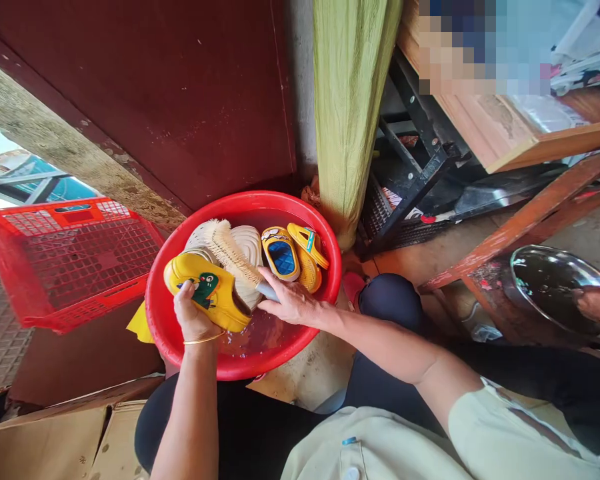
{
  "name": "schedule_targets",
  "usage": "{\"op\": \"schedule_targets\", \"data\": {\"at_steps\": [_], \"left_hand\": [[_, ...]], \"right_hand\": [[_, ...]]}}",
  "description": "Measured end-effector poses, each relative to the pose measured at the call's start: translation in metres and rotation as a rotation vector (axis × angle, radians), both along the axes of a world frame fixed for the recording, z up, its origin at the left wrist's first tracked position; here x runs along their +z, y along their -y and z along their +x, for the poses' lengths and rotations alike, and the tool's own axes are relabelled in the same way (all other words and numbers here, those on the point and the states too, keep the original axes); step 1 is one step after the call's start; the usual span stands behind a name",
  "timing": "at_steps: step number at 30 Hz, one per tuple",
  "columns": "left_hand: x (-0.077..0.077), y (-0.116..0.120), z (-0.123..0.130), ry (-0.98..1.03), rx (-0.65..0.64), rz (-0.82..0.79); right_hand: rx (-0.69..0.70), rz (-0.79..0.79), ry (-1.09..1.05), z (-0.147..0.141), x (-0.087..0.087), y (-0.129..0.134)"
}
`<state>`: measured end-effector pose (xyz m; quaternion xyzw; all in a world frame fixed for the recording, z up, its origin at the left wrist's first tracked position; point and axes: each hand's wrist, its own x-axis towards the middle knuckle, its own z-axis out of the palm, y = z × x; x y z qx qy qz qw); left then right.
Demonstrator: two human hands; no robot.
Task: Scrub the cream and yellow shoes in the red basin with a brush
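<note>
While I watch from a distance through the head camera, two bare hands work over a red plastic basin [245, 198], my landmark for everything else. Inside the basin, just above shallow water [263, 335], the left hand [195, 312] is closed firmly around a yellow child's clog [215, 300], its fingers curled over the side beside a green bird print. The right hand [291, 300] is clamped on the grey-blue handle of a scrubbing brush [227, 250], whose long pale bristles lie across a cream clog [247, 247] in the basin's middle.

Toward the far rim lie a yellow slipper with a blue lining [281, 253] and an orange-yellow slipper [307, 257]. To the basin's left sits a red plastic crate [70, 263]. Just behind it stands a post wrapped in pale green cloth [350, 113]. Well to its right, another person's hand [597, 305] rests at a steel bowl [555, 287].

I judge the clog light and soft, likely foam that gives under pressure and turns slick when wet, so a full wrap around its body seems the surest hold. The brush looks stiff and light, and is best held by its handle.
</note>
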<state>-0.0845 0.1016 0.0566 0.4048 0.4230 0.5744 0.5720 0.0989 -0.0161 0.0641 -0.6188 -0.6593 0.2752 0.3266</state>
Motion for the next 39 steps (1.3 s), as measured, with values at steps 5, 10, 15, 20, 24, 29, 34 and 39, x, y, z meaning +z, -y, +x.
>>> {"op": "schedule_targets", "data": {"at_steps": [5,10,15,20,24,29,34,39], "left_hand": [[0.0,-0.002,0.004,0.072,0.104,-0.018],[0.003,0.0,0.007,0.095,0.126,-0.008],[0.015,0.007,0.013,0.1,-0.006,0.027],[0.015,0.022,0.029,0.065,-0.072,0.008],[0.017,0.031,0.039,0.049,-0.13,0.023],[0.017,0.02,0.021,-0.088,-0.345,0.104],[-0.013,-0.005,-0.016,-0.756,-0.174,0.301],[-0.035,-0.011,-0.027,-1.207,-0.285,0.373]], "right_hand": [[0.058,-0.06,-0.095,-0.025,-0.01,0.003],[0.014,-0.047,-0.136,-0.05,-0.02,0.006],[-0.03,0.017,-0.162,-0.049,-0.017,0.004],[-0.076,-0.038,-0.2,-0.032,-0.012,0.0],[-0.079,-0.009,-0.275,-0.016,-0.008,-0.001],[-0.115,-0.041,-0.461,0.012,0.011,-0.003],[-0.277,0.053,-0.351,0.052,0.026,-0.011],[-0.469,0.142,0.097,0.088,0.023,-0.019]]}}
